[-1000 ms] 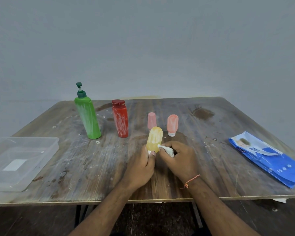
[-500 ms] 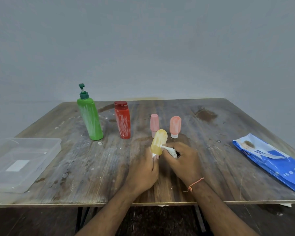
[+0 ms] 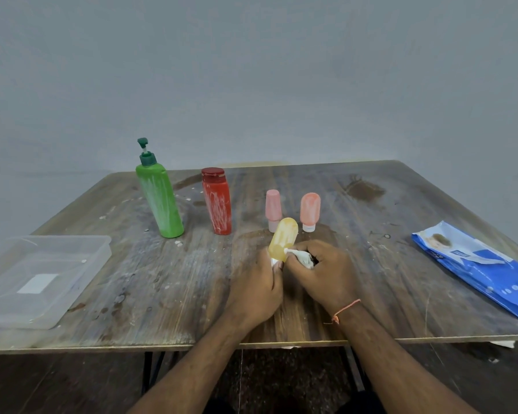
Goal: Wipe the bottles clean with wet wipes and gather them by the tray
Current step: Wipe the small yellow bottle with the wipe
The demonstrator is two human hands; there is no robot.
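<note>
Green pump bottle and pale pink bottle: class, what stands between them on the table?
In the head view, the red bottle stands upright between the green pump bottle and the pale pink bottle, touching neither.

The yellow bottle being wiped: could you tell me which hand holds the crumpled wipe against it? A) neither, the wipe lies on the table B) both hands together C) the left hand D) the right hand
D: the right hand grips the crumpled wipe and presses it to the yellow bottle, while the left hand holds the bottle at its lower end.
</note>
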